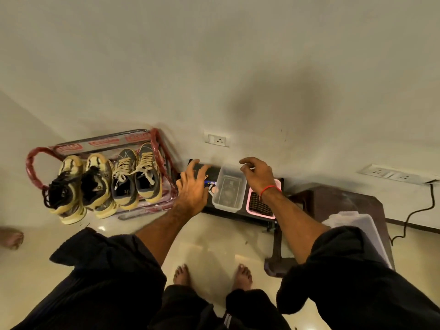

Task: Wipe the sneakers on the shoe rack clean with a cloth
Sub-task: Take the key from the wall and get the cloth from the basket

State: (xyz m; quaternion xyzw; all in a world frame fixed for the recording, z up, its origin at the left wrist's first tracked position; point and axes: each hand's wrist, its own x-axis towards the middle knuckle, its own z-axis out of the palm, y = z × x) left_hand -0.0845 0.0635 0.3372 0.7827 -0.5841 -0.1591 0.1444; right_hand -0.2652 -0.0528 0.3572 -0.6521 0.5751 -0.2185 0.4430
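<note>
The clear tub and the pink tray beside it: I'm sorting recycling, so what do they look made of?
Clear tub: apparently glossy transparent plastic, since dark contents show through its walls. Pink tray: probably opaque plastic with a smooth, shiny rim; the checked thing inside looks like woven cloth.

Shoe rack point(33, 163): red-wrapped tube frame, low, set against the wall, standing on the floor. Four sneakers on top shelf, side by side, toes toward wall, heels toward viewer.
Left pair point(78, 186): cream and dark upper, black laces, loose and spilling over the front.
Right pair point(135, 177): grey-blue upper, yellowed soles, cream laces, loosely tied.
Cloth point(260, 206): dark checked pattern, folded, lying inside a pink tray right of the rack, well apart from the sneakers.
</note>
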